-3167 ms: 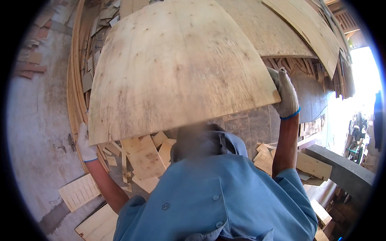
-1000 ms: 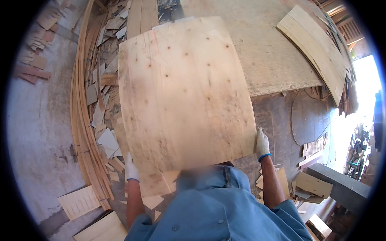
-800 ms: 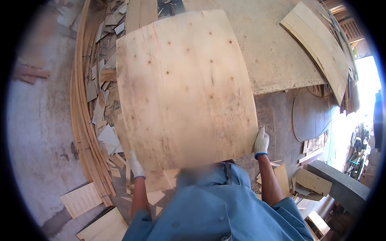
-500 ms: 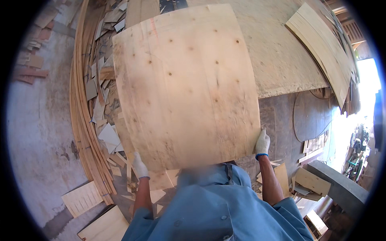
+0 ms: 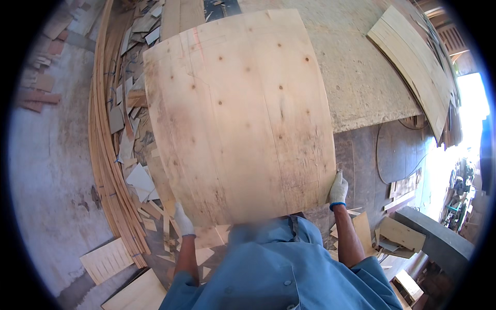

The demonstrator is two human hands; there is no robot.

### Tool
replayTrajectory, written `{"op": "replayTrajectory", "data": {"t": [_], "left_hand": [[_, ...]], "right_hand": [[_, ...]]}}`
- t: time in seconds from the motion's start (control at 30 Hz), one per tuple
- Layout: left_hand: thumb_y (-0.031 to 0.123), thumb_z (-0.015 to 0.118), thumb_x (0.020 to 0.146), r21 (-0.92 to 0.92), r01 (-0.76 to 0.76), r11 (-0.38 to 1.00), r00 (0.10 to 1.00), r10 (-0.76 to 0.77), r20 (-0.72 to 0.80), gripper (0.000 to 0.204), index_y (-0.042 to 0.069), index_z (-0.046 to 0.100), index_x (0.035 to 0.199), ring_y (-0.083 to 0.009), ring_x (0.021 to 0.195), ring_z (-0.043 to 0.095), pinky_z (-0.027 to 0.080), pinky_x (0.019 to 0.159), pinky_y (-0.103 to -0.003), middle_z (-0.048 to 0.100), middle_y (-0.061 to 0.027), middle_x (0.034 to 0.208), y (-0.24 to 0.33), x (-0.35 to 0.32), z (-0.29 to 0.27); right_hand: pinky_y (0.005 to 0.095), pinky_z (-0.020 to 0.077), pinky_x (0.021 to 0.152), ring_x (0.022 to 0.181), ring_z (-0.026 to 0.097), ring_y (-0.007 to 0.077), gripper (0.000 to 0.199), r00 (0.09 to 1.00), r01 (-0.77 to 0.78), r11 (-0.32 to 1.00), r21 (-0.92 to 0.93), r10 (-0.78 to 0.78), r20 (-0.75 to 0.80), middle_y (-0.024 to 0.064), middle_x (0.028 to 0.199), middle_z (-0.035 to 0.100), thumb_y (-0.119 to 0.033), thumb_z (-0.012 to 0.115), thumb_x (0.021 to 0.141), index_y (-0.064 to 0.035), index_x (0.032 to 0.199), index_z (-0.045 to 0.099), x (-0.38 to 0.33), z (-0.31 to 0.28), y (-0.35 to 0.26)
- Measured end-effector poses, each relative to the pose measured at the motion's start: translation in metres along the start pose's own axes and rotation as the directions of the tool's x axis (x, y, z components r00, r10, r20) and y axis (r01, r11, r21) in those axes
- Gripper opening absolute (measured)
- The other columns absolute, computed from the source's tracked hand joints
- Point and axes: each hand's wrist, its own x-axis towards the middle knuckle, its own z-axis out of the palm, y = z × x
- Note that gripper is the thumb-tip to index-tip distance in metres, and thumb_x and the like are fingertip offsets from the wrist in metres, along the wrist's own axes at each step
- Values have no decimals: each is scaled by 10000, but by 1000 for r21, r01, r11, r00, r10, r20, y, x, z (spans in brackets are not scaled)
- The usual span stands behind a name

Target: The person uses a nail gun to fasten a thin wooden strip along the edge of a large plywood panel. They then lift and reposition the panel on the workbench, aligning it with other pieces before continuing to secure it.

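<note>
A large pale plywood sheet point(image 5: 243, 119) with dark knots and a faint red line near its far left corner fills the middle. Its near edge comes up against my blue shirt. My left hand point(image 5: 183, 220), in a white knitted glove, grips the sheet's near left edge. At the near right edge my right hand point(image 5: 338, 189), in a matching glove with a blue cuff, is closed on the same sheet. The fingers of both hands are partly hidden by the sheet. The sheet's far part overlaps a broad, rough tabletop point(image 5: 367, 77).
Long thin wood strips point(image 5: 111, 175) run along the left, beside a heap of board scraps point(image 5: 139, 178). More panels point(image 5: 413, 67) lie stacked at the far right. A grey beam point(image 5: 434, 232) and offcuts point(image 5: 400, 235) are at the near right. A thin cable loops on the floor.
The plywood sheet has shifted slightly toward me, and both hands have come down a little with it. Both hands keep their hold on its edges.
</note>
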Motion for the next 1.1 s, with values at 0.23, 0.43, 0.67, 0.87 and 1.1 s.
{"op": "replayTrajectory", "data": {"t": [0.23,0.43,0.67,0.87,1.1], "left_hand": [[383,390,1041,-18,43,999,999,-43,10,552,-109,526,1253,-147,1081,499,407,964,-295,563,-65,1209,1,-1,1],[382,383,1044,-21,39,999,999,-38,39,556,-114,529,1250,-150,1091,497,396,977,-295,574,-63,1196,18,-9,9],[446,419,1012,40,7,999,999,-8,33,605,-54,470,1349,-201,1170,529,410,1009,-320,545,-105,1311,-26,10,-8],[356,378,1045,-68,63,996,998,-62,18,540,-115,498,1281,-181,1138,512,381,1019,-322,564,-104,1261,21,-13,17],[406,385,1031,169,13,986,999,-20,42,576,-102,536,1255,-190,1119,542,398,999,-314,594,-130,1229,34,-21,12]], "right_hand": [[395,436,639,668,562,180,630,1000,-15,1000,2,15,14,141,703,657,-461,398,998,98,896,670,0,0,-2],[362,378,567,604,467,127,575,1000,-9,1000,22,9,-3,46,627,557,-413,423,998,79,785,632,3,0,2],[360,349,536,571,421,121,560,999,14,996,83,-10,-47,21,590,503,-389,423,1004,64,727,598,7,6,12],[348,322,515,539,379,117,531,1000,-8,994,113,4,31,-5,577,456,-389,418,1008,8,696,582,15,6,22],[309,315,513,561,385,76,503,999,15,992,127,-18,28,-47,616,482,-379,397,1025,-13,781,642,10,9,19]]}}
